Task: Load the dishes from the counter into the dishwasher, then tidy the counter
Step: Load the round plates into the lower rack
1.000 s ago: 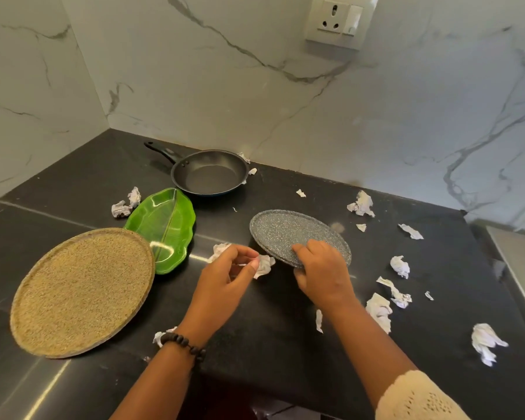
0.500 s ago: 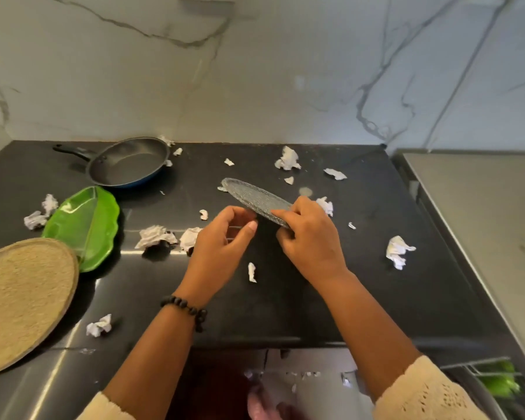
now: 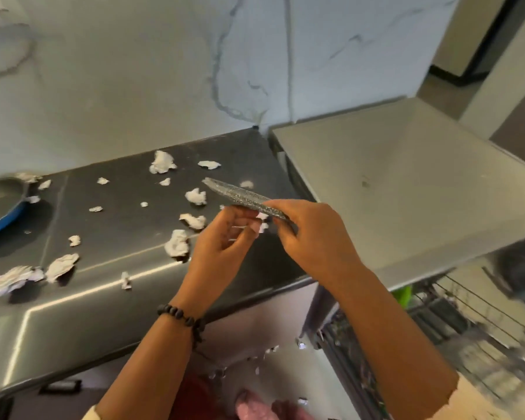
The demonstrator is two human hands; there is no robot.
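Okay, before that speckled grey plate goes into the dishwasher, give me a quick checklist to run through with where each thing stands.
1. Right hand grips grey plate by its near edge: ok.
2. Left hand supports the plate: cannot tell; its fingers curl just beneath.
3. Plate is off the counter: ok.
4. Dishwasher rack pulled out at lower right: ok.
5. Free slot in rack: cannot tell, blurred.
6. Counter tidy: not ok, paper scraps scattered.

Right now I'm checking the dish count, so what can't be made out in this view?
- Frying pan: head view, cut off by the left edge.
- Dishwasher rack: motion blur; its contents are unclear.
- Speckled grey plate: near rim hidden under the right hand.
- Left hand: whether it touches the plate is unclear.
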